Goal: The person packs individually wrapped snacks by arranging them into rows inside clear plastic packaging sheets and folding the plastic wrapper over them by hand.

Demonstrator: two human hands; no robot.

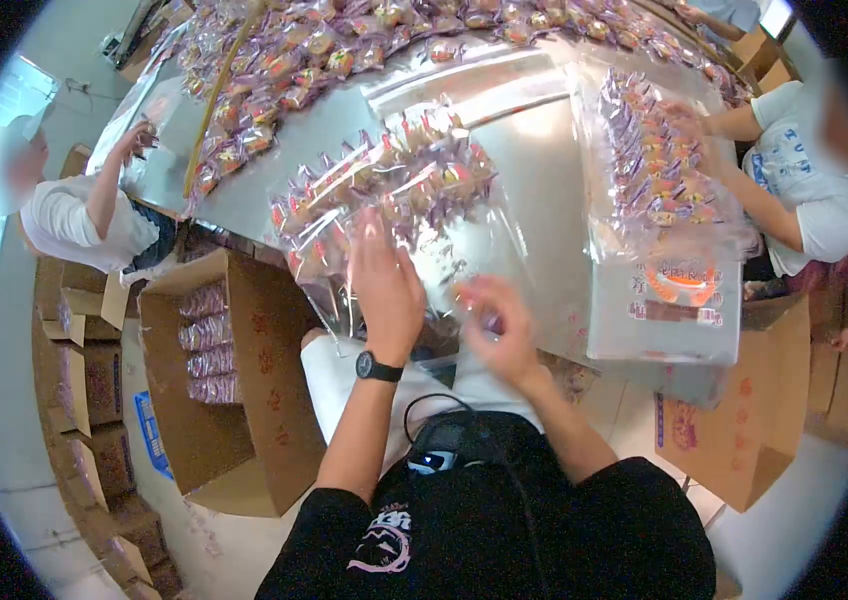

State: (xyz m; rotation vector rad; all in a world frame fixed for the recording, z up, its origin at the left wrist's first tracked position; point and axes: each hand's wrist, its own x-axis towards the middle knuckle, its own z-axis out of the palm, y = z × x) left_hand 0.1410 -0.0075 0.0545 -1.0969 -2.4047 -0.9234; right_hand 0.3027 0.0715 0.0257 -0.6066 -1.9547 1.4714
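A large clear plastic bag [489, 235] lies at the table's near edge, with rows of small purple-and-orange wrapped snacks [394, 170] in its far part. My left hand [382, 285], a black watch on its wrist, rests against the bag's left side, fingers straight and flat. To its right, my right hand [506, 330] is over the bag's near end and blurred by motion. Its fingers curl round what looks like one small wrapped snack, with bits of purple and orange showing between them.
Wrapped snacks [314, 50] are heaped across the metal table [334, 115]. Flat bags [664, 320] lie at the right edge, beside another filled bag [654, 150] that a co-worker handles. Another person stands at the left. An open carton [264, 400] holding packed snacks is left; another carton [744, 410] is right.
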